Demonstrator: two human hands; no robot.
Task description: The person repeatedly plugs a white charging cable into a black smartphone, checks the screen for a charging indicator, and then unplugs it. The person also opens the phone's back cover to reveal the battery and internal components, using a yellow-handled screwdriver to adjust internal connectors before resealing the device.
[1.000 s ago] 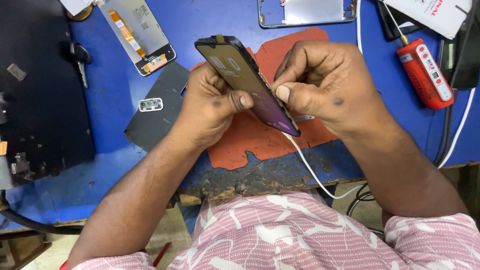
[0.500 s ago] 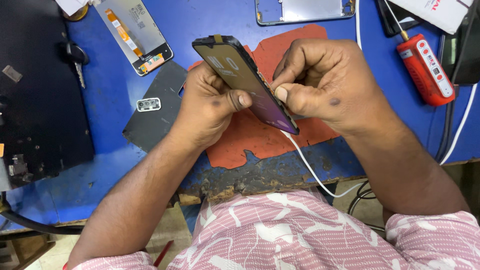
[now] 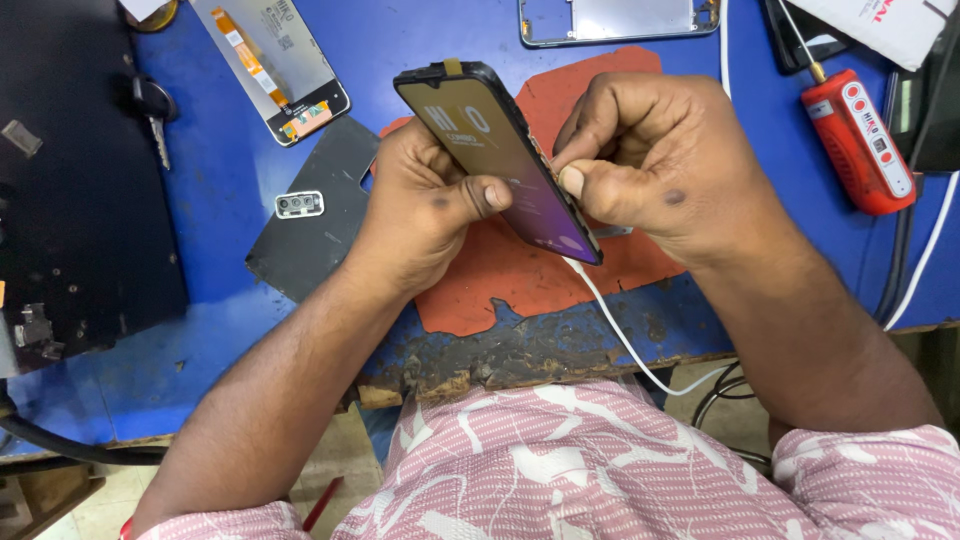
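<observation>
A dark phone point(image 3: 500, 160) is being held up off the table between both hands, tilted with its glossy screen facing the camera and its top end pointing away from the person. The left hand point(image 3: 425, 205) is cradling it from behind, fingers curled under the back and the thumb lying across the lower part of the glass. The right hand point(image 3: 650, 160) is closing on the phone's right edge, fingertips bunched and pinching at the seam near the middle; whether a small tool is sitting between those fingers cannot be told. A white cable point(image 3: 620, 330) is running from the phone's lower end down past the table edge toward the person. The phone looks light and stiff, with smooth glass that would be slippery and likely fragile, so it seems best gripped by its side rails rather than pressed on the screen. Beneath both hands an orange-red mat point(image 3: 500, 290) is lying on the blue table point(image 3: 220, 250). Left of the left hand a dark back cover point(image 3: 310, 215) and a small camera part point(image 3: 299, 204) are resting, with a loose screen panel point(image 3: 270, 60) beyond them. Right of the right hand a red tool point(image 3: 858, 140) is lying, and a bare phone frame point(image 3: 620, 20) is sitting beyond both hands.
</observation>
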